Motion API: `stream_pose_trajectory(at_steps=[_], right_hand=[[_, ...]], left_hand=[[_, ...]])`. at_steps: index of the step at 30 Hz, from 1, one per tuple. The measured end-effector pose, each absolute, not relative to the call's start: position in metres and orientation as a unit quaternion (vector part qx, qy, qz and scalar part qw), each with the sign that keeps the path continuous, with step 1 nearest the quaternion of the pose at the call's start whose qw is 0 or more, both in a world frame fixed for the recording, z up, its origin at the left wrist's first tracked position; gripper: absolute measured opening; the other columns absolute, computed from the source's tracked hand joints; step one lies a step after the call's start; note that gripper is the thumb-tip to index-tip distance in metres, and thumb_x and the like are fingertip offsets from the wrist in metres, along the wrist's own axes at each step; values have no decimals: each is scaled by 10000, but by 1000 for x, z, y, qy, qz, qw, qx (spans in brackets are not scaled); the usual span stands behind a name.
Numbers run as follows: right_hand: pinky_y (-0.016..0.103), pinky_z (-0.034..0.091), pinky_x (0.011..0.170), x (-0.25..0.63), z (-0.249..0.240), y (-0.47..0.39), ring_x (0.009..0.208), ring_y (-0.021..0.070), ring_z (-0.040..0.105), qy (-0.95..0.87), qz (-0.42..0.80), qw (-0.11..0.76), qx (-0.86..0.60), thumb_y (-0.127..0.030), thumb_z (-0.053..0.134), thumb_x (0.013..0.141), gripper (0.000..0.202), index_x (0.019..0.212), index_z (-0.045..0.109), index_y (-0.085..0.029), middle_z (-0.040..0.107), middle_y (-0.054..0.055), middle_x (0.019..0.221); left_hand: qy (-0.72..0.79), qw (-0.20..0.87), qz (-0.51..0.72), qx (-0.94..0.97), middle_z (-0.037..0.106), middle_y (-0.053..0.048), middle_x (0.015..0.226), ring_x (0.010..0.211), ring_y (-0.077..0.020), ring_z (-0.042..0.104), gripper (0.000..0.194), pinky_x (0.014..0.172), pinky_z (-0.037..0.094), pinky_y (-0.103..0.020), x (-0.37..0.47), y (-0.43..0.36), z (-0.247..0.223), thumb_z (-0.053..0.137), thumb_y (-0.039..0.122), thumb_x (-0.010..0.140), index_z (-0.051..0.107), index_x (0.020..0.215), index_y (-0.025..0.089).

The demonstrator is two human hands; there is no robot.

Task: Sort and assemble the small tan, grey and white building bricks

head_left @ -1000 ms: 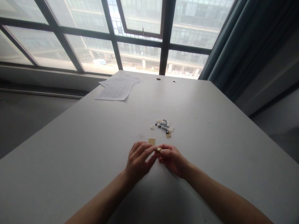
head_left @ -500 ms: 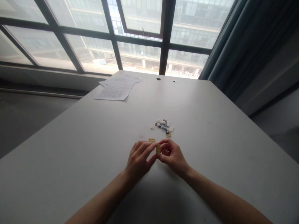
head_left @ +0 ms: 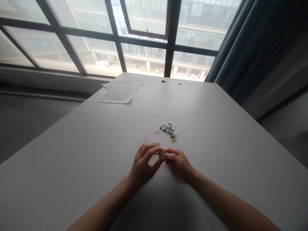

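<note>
Smooth white tabletop (head_left: 84,154): fingers of left hand (head_left: 143,164) and right hand (head_left: 178,162) clamp a small tan rectangular plastic block (head_left: 162,154); even pressure on its edges should steady it.

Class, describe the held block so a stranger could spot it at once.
On the white table by the big window, find where the left hand and right hand meet. A small tan block is pinched there. Unlike the loose pieces beyond, it is held, not lying on the table.
</note>
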State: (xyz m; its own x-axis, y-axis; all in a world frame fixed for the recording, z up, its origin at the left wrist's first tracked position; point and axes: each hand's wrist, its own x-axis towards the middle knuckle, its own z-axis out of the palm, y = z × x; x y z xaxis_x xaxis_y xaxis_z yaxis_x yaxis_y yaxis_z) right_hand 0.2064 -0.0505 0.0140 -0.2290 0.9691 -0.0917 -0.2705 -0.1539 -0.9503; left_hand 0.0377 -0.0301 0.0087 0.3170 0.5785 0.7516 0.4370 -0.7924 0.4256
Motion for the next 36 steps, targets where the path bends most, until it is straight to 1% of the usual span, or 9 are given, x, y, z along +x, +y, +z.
stream_pose_trajectory(at_steps=[3, 6, 11, 16, 22, 25, 29, 32, 36], right_hand=[[238, 362, 644, 206, 13, -51, 656, 110, 479, -424, 660, 471, -403, -244, 632, 749, 148, 847, 716, -171, 649, 11, 766], [230, 370, 633, 203, 15, -53, 641, 102, 478, -422, 648, 483, -411, -217, 695, 691, 114, 789, 664, -168, 603, -19, 706], [223, 369, 578, 199, 18, -58, 593, 90, 439, -473, 569, 499, -451, -201, 735, 661, 197, 758, 565, -181, 519, -57, 650], [234, 412, 611, 197, 20, -63, 617, 95, 475, -525, 480, 491, -502, -190, 760, 639, 268, 823, 566, -196, 558, -49, 720], [252, 446, 627, 198, 19, -63, 634, 115, 537, -527, 464, 504, -504, -191, 700, 689, 155, 817, 615, -183, 622, -13, 751], [275, 466, 678, 200, 17, -58, 709, 145, 600, -491, 542, 512, -451, -210, 661, 722, 171, 887, 664, -166, 679, 28, 805], [283, 466, 663, 203, 16, -55, 699, 161, 627, -454, 607, 504, -413, -230, 633, 735, 266, 991, 655, -163, 693, 25, 736], [290, 473, 678, 203, 14, -55, 712, 159, 629, -472, 584, 506, -425, -247, 665, 736, 311, 1036, 604, -190, 696, 22, 787], [273, 464, 644, 208, 12, -53, 689, 149, 608, -531, 493, 497, -477, -289, 679, 756, 249, 979, 610, -201, 676, 22, 796]], left_hand=[[315, 76, 488, 811, 612, -77, 1000, 938, -192, 596, 317, 825, 516, -333, 38, -31, 8, 659, 164, 783, 548, 1076, 212], [316, 82, 479, 815, 607, -78, 997, 949, -199, 585, 306, 830, 507, -341, 38, -31, 7, 657, 165, 780, 533, 1057, 206], [312, 87, 454, 830, 610, -84, 996, 950, -211, 570, 257, 826, 490, -355, 37, -30, 5, 642, 189, 794, 521, 1020, 200], [319, 63, 447, 833, 614, -89, 977, 913, -217, 567, 235, 798, 481, -357, 37, -29, 4, 636, 261, 811, 534, 1011, 193], [320, 27, 440, 838, 637, -68, 968, 899, -205, 580, 234, 794, 482, -344, 37, -30, 4, 643, 207, 806, 564, 1026, 213], [325, 27, 442, 835, 638, -68, 994, 944, -207, 584, 276, 829, 482, -350, 36, -30, 3, 662, 199, 796, 577, 1059, 216], [325, 36, 447, 832, 634, -69, 1012, 974, -208, 585, 292, 851, 482, -353, 36, -30, 4, 673, 209, 791, 581, 1068, 217], [334, 35, 443, 831, 634, -74, 1014, 964, -212, 586, 263, 846, 483, -360, 37, -30, 6, 667, 209, 791, 587, 1040, 211], [344, 25, 426, 836, 636, -71, 1013, 966, -211, 583, 248, 844, 482, -355, 37, -30, 5, 647, 214, 806, 593, 1049, 217]])
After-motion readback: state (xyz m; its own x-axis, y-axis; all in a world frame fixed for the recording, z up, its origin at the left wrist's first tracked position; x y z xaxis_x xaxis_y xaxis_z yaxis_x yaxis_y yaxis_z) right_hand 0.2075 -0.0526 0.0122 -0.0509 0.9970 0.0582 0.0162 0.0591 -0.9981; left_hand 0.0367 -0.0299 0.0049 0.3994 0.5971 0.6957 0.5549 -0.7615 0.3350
